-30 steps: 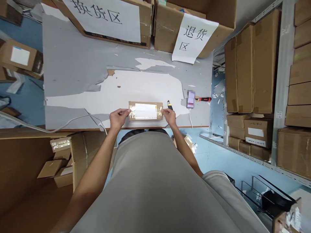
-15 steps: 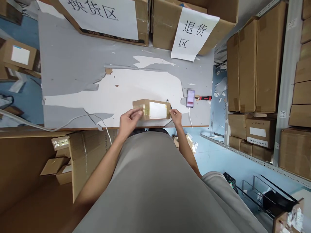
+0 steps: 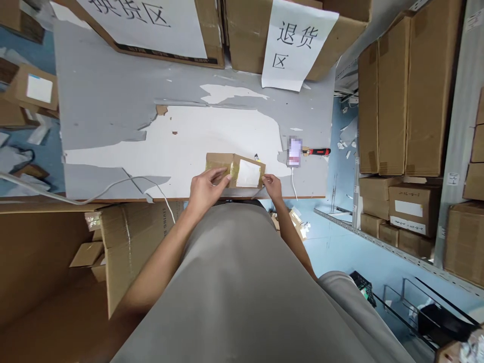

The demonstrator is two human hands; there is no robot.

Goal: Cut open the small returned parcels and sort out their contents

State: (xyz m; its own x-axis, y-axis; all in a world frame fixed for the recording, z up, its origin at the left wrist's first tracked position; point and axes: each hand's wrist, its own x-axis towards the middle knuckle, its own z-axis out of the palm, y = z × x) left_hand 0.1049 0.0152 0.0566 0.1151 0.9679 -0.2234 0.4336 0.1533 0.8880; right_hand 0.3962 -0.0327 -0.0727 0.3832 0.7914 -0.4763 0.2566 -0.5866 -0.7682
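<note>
left hand grips taped box | right hand pinches its corner

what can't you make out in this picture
All head view:
- white label on small brown taped cardboard box: print too small
- flat object by red-handled knife: blurred out
- left white paper sign: cut by top edge
- box's near side: behind left hand, right hand

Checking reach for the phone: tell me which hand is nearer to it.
Right. The right hand holds the taped box at its right end, near the phone; the left hand holds its left end, farther off.
</note>
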